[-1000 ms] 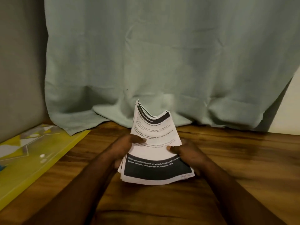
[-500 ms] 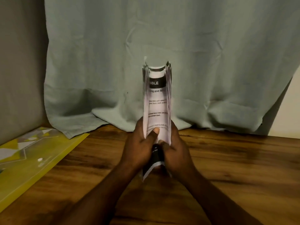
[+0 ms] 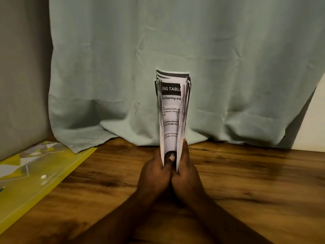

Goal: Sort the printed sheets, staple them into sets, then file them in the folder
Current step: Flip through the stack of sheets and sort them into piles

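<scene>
A stack of printed sheets (image 3: 171, 113) stands upright at the middle of the wooden table (image 3: 246, 182), its two sides curled toward me like a trough. The top sheet shows a black header band with white letters. My left hand (image 3: 154, 175) grips the stack's lower left side, thumb pressed on the front page. My right hand (image 3: 187, 175) grips the lower right side, fingers wrapped behind the paper. A yellow translucent folder (image 3: 35, 175) lies flat at the table's left edge. No stapler is in view.
A pale green curtain (image 3: 175, 59) hangs behind the table and its hem bunches on the tabletop's far edge. A grey wall (image 3: 22, 76) stands at the left. Bare wood stretches to the right of my hands.
The stack went from lying tilted in my hands to standing upright and curled. Since half a second ago it has dropped a little lower, with both hands low at its base.
</scene>
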